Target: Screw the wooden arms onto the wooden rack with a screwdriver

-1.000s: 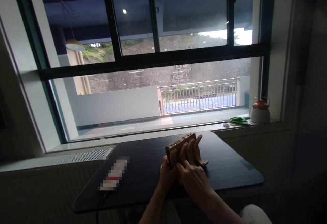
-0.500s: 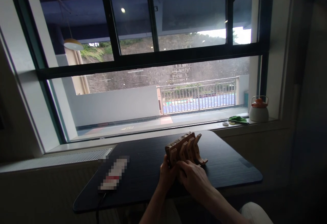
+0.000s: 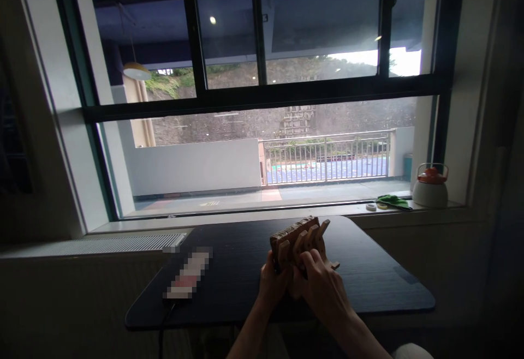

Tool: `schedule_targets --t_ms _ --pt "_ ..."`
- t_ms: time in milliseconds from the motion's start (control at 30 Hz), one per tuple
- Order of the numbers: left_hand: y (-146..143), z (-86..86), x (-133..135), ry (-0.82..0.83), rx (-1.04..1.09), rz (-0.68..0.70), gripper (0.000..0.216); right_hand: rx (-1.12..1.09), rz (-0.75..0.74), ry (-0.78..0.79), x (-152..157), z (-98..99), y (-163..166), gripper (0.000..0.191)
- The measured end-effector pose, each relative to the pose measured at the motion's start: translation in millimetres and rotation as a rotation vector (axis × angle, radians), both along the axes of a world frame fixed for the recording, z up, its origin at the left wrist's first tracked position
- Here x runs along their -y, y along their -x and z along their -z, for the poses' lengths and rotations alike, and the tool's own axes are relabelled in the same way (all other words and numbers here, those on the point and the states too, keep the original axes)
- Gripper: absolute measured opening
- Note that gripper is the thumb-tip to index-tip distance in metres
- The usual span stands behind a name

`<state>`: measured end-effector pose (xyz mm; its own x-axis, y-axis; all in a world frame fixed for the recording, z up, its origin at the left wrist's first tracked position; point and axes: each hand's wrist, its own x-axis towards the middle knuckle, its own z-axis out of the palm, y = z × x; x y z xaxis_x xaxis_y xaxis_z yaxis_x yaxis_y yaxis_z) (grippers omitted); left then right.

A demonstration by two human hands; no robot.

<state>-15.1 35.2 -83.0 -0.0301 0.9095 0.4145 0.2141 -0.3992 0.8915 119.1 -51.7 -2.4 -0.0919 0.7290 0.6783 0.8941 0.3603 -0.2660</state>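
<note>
Head view, from the left: a pale radiator (image 3: 123,247) with a slotted top runs below the window sill (image 3: 139,227), and beyond the glass a yellow-shaded lamp (image 3: 137,71) hangs outside. Next comes a dark table (image 3: 233,282) with rounded corners; near its left side lies a long object (image 3: 188,274) blurred into blocks, its details hidden, with a black cable (image 3: 161,331) dropping from its lower end over the table edge. Around the middle, the left hand (image 3: 273,285) is closed about the lower left end of a wooden object (image 3: 292,234), which is held tilted above the near half of the table. A rough, bark-like strip runs along its upper edge, and several curved slats stick out from its front. To the right, the right hand (image 3: 323,280) has its fingers bent and bunched against the lower front of these slats, just beside the left hand; whether they pinch one cannot be told. Behind, a metal railing (image 3: 326,160) stands outside. Farther right on the sill are a white ring (image 3: 370,207), a yellowish ring (image 3: 382,206), a green item (image 3: 393,202) and, last, a pale jug (image 3: 429,192) with an orange lid and a raised handle.
</note>
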Motion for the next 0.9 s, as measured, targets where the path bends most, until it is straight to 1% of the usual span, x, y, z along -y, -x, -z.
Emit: schedule_targets --t_ms 67,100,200,267,333,400,467,633,800,900 --pt "0 -0.1 0 -0.012 -0.018 -0.018 0.029 -0.050 0.005 -0.011 -1 -3.3 1 0.004" --pt "0 -0.2 0 -0.015 -0.031 -0.034 0.028 -0.087 -0.029 -0.005 0 -5.0 1 0.005" --pt "0 -2.6 2 0.006 -0.072 -0.076 0.025 -0.218 -0.205 -0.002 7 -8.3 3 0.008" --pt "0 -5.6 5 0.016 -0.085 -0.078 0.026 -0.288 -0.310 -0.025 12 -7.8 4 0.012" --pt "1 -8.3 9 0.014 -0.084 -0.063 0.028 -0.317 -0.381 -0.064 16 -4.7 5 0.019" --pt "2 -9.4 11 0.010 -0.075 -0.050 0.031 -0.304 -0.420 -0.108 18 0.5 3 0.026" --pt "3 -8.6 11 0.003 -0.069 -0.038 0.034 -0.270 -0.419 -0.162 18 6.5 1 0.030" --pt "3 -3.6 5 -0.015 -0.054 -0.025 0.034 -0.181 -0.321 -0.248 18 18.6 -8 0.031" --pt "2 -2.3 3 -0.029 -0.017 -0.022 0.032 -0.157 -0.203 -0.199 25 27.9 -15 0.025" --pt "1 -3.4 5 -0.013 -0.009 -0.030 0.029 -0.206 -0.211 -0.137 29 34.7 -15 0.025"
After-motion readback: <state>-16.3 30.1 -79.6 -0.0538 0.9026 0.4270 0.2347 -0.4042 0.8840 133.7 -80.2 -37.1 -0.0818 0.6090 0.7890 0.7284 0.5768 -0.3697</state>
